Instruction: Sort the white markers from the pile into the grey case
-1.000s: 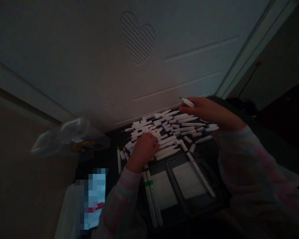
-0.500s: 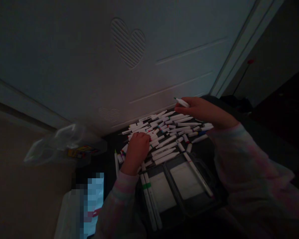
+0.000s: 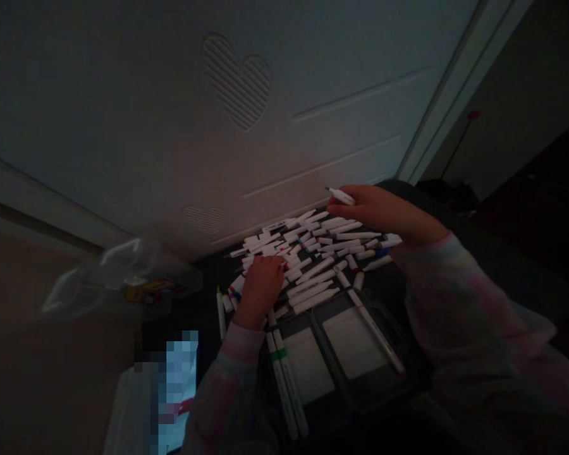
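Note:
In my right hand point(image 3: 365, 207) I hold a white marker point(image 3: 342, 196), its green tip bare and pointing up to the left. The hand is above the right back part of a spread of white markers point(image 3: 315, 272), many of them uncapped, with loose caps among them. My left hand point(image 3: 262, 284) rests over the left side of the spread with its fingers bent; what they hold, if anything, is hidden. Two markers with green bands point(image 3: 284, 379) lie in the left half of an open dark case point(image 3: 346, 392). Another marker point(image 3: 377, 332) lies slantwise across its right half.
A white door or panel point(image 3: 137, 114) with carved hearts stands right behind the markers. To the left is a clear plastic container point(image 3: 118, 278) with a coloured label. A lit, blurred-out screen point(image 3: 177, 385) lies at the lower left. One green-tipped marker point(image 3: 220, 313) lies apart on the left.
The view has shifted slightly. Both hands keep nearly the same poses, and the green-tipped marker stays in my right hand.

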Demonstrator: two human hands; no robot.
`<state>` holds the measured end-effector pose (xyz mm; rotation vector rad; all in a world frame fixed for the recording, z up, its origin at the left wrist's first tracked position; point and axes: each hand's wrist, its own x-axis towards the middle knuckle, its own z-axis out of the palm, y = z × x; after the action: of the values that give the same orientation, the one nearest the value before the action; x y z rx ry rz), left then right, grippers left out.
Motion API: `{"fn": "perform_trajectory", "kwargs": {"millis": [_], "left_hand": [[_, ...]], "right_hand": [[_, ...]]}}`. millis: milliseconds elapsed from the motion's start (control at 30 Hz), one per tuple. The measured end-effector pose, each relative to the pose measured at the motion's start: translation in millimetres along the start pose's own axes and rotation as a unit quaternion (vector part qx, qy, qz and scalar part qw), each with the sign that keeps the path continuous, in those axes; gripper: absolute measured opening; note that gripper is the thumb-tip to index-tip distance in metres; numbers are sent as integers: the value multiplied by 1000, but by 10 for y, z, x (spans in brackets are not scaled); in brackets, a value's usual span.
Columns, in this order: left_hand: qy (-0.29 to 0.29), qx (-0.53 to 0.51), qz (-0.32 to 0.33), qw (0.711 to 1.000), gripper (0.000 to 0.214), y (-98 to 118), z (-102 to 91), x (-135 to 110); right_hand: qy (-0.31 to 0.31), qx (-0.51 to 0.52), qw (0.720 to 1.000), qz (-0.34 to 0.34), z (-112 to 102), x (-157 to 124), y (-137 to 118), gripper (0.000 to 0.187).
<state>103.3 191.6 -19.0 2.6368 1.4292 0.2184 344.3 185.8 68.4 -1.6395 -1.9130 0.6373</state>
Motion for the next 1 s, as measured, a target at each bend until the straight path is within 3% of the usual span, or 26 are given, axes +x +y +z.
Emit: {"fn": "perform_trajectory", "kwargs": {"millis": [467,867,1000], "left_hand": [[50,-49,-12,997,28,44,106,31],[69,-102,10,992,25,71,27,6],[90,-114,5,989,25,8,-94,-17]], "right_hand": [[-9,-2,1000,-17,40,12,-19,25],[8,8,1000,-22,60,27,-1,21],[45,44,998,-16,48,31,-5,18]]}}
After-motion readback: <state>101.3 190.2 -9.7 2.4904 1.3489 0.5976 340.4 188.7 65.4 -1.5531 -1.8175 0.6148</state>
